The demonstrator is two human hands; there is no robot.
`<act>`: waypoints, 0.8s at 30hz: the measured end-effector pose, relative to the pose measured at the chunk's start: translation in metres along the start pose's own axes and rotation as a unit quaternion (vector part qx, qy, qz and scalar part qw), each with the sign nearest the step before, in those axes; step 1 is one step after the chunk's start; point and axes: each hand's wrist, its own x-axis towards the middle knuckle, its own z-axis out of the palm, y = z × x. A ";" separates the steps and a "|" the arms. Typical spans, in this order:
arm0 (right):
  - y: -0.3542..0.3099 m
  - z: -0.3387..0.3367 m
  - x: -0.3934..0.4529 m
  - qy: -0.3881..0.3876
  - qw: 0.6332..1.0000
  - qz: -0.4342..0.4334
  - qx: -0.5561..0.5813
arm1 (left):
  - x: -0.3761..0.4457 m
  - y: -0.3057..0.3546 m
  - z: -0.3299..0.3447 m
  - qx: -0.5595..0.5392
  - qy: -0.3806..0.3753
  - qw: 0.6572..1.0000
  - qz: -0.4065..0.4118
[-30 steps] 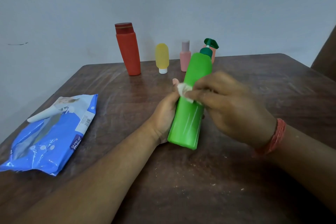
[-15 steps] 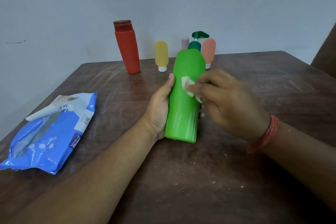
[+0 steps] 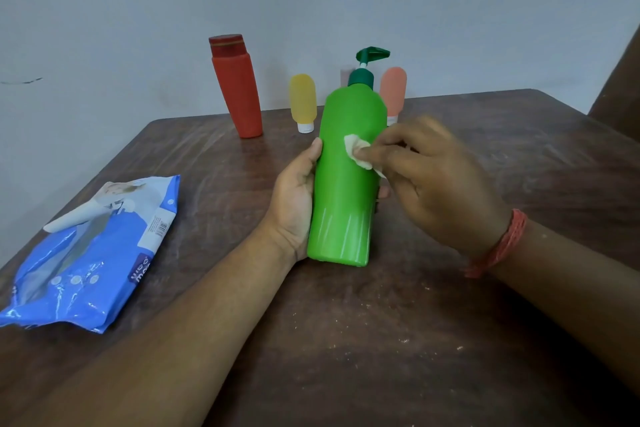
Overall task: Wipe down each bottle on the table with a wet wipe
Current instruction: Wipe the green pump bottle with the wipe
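Wipe (image 3: pixel 360 154) pressed on green pump bottle (image 3: pixel 346 184), table (image 3: pixel 381 340) centre.
Left hand (image 3: pixel 294 198) wraps the bottle's lower body from 9 o'clock; right hand (image 3: pixel 436 180) fingers pinch the wipe against its front. Red bottle (image 3: pixel 237 87), yellow bottle (image 3: pixel 303 102) at 11–12 o'clock; blue wipes pack (image 3: pixel 93 250) at 9.

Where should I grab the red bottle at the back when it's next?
Probably around the middle of the red bottle, coming from its open left side. It stands upright, cap on top, narrowing toward the base, and the yellow tube stands close on its right.
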 end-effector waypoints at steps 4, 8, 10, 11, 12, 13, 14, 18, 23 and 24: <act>-0.013 0.003 -0.009 -0.030 0.996 -0.079 0.034 | -0.003 0.002 0.001 -0.026 -0.009 1.000 -0.004; -0.004 0.003 -0.003 0.011 0.998 -0.007 0.066 | 0.000 0.002 -0.001 -0.009 0.024 0.999 0.037; -0.008 0.005 -0.007 -0.004 0.997 -0.036 0.071 | 0.000 0.003 -0.001 -0.016 0.023 0.999 0.036; -0.008 0.005 -0.009 -0.008 0.997 -0.048 0.067 | -0.001 0.003 -0.002 -0.020 0.019 0.999 0.031; -0.004 0.005 -0.008 0.001 0.997 -0.040 0.067 | -0.001 0.003 -0.002 -0.020 0.013 0.999 0.025; 0.004 0.005 -0.005 0.022 0.997 -0.009 0.067 | -0.001 0.002 -0.001 -0.019 0.003 1.000 0.015; 0.011 0.005 -0.002 0.051 0.996 0.035 0.071 | -0.001 0.002 0.000 -0.015 -0.015 1.000 0.002; 0.016 0.009 -0.009 0.073 0.989 0.079 0.099 | -0.005 0.002 0.002 -0.013 -0.060 0.997 -0.046; 0.026 0.005 -0.002 0.097 0.986 0.097 0.095 | -0.007 0.004 0.003 0.002 -0.084 0.994 -0.069; 0.029 0.003 0.001 0.122 0.979 0.130 0.097 | -0.006 0.003 0.004 0.008 -0.095 0.992 -0.080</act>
